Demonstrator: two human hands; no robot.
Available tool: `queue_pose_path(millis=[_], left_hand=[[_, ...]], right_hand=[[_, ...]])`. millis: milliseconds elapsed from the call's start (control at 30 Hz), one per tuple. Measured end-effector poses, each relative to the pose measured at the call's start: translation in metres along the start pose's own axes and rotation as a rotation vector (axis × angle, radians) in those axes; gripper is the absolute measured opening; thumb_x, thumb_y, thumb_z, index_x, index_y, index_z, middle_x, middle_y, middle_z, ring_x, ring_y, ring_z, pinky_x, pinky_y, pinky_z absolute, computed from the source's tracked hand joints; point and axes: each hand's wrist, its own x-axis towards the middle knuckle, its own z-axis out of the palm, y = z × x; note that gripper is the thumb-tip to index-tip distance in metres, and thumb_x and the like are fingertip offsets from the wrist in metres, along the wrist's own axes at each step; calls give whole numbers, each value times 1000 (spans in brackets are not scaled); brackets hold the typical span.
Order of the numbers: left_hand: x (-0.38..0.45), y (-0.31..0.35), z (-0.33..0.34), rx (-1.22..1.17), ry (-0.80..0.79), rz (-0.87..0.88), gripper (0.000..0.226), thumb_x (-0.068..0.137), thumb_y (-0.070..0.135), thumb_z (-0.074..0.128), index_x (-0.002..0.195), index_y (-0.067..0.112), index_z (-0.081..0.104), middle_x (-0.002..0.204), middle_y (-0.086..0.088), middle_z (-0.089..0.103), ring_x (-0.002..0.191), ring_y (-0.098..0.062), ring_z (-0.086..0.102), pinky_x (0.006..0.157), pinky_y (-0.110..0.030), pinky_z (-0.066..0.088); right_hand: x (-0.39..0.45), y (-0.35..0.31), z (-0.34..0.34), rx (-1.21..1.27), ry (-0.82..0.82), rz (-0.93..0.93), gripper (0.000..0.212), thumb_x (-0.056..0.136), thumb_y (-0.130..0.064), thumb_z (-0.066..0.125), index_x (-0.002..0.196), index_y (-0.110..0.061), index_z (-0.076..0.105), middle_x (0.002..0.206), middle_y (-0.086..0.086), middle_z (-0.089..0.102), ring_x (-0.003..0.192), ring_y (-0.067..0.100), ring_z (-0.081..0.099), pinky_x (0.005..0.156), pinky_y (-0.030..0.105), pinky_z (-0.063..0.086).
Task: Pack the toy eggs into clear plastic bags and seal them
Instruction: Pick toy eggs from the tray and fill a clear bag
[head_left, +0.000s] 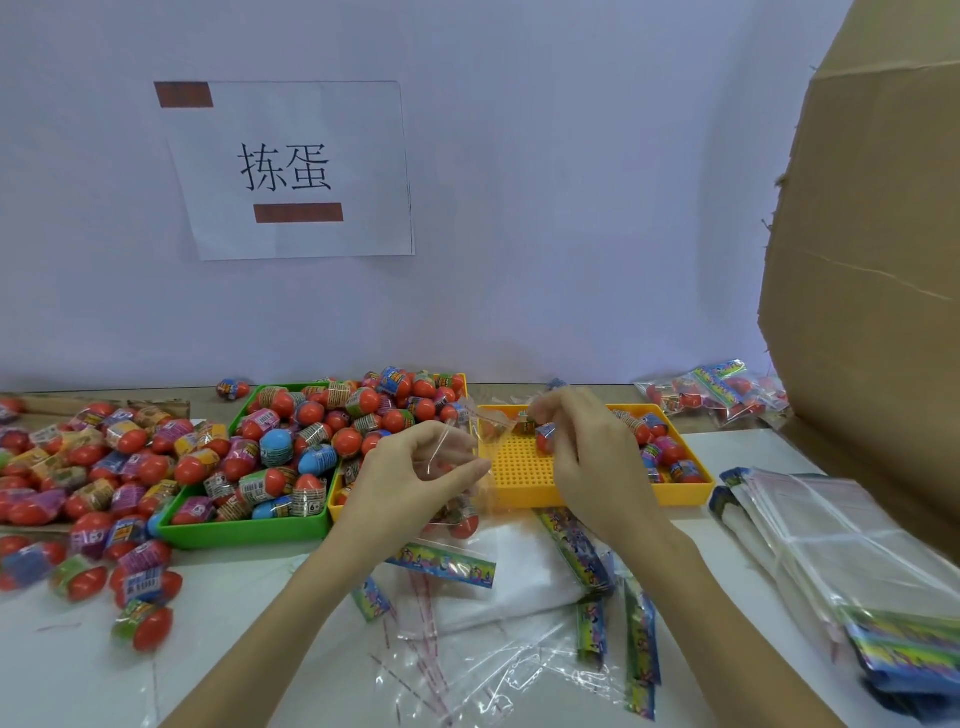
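My left hand (415, 467) pinches the mouth of a clear plastic bag (470, 457) that hangs in front of the yellow tray (524, 478). A toy egg (465, 522) shows in the bottom of the bag. My right hand (576, 441) grips two toy eggs (543, 431) just to the right of the bag's opening. More red toy eggs with coloured wrappers fill the green tray (244, 532) and lie loose (104, 467) on the table to its left. Several eggs (660, 441) sit in the yellow tray's right side.
Empty bags with colourful header strips (519, 597) lie on the table in front of me. A stack of bags (852, 561) sits at the right. Filled bags (717, 395) rest at the back right beside a large cardboard box (872, 260). A paper sign (291, 166) hangs on the wall.
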Motion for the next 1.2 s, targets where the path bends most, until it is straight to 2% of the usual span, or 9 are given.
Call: queue_pose_path(millis=[133,233,300,533,667,800,967,1100,1200], left_hand=[[0,0,0,12,14,6,22,90,29,83,108,19,75,93,2,81,83,-15,79,86,-37,65],[0,1,0,23,10,2,22,90,30,83,108,20,75,93,4,81,84,-13,79,86,-35,65],[-1,1,0,32,9,3,22,89,31,83,107,21,75,93,5,81,84,-13,79,86,-33,65],[0,1,0,54,-1,-10,24,87,35,85,108,27,74,95,10,81,84,-10,79,83,-29,64],[-1,2,-1,41,-6,-9,25,88,32,85,109,24,74,96,10,81,82,-11,80,82,-28,65],[-1,3,0,29,-26,-4,27,89,30,85,112,23,74,99,11,81,86,-11,80,83,-29,65],[-3,6,4,-4,-59,49,37,85,36,85,117,25,71,105,11,81,93,-10,79,85,-24,63],[-4,7,6,-7,-74,66,37,87,34,84,120,21,71,106,8,81,96,-11,78,84,-27,63],[-5,6,7,12,-65,69,33,90,27,85,118,20,70,103,11,81,93,-7,78,81,-21,60]], right_hand=[[1,22,1,-289,-286,71,30,110,-21,45,128,-22,69,142,-5,56,131,21,46,110,38,42],[1,27,8,-398,-461,125,44,112,-45,33,140,-29,64,165,-10,38,144,23,38,119,44,32],[1,29,13,-411,-470,143,49,112,-49,30,140,-28,64,168,-10,32,146,23,40,119,46,35],[2,24,7,-109,-119,96,12,103,-16,65,114,-18,68,127,-4,58,111,12,60,96,30,54],[5,1,2,281,88,214,19,96,-16,76,102,-21,59,99,-6,66,84,8,68,71,26,57],[3,-27,-10,795,33,287,36,96,-21,77,126,-27,58,111,-8,75,76,18,76,61,25,58],[-1,-36,-9,760,-115,190,28,95,-21,78,121,-28,70,118,-7,75,61,19,70,51,25,49],[-3,-35,-3,693,-106,175,28,92,-21,82,117,-29,73,103,-10,74,60,10,68,57,15,51],[-3,-31,1,563,-91,149,30,90,-26,83,119,-33,74,123,-6,65,70,13,72,70,21,56]])
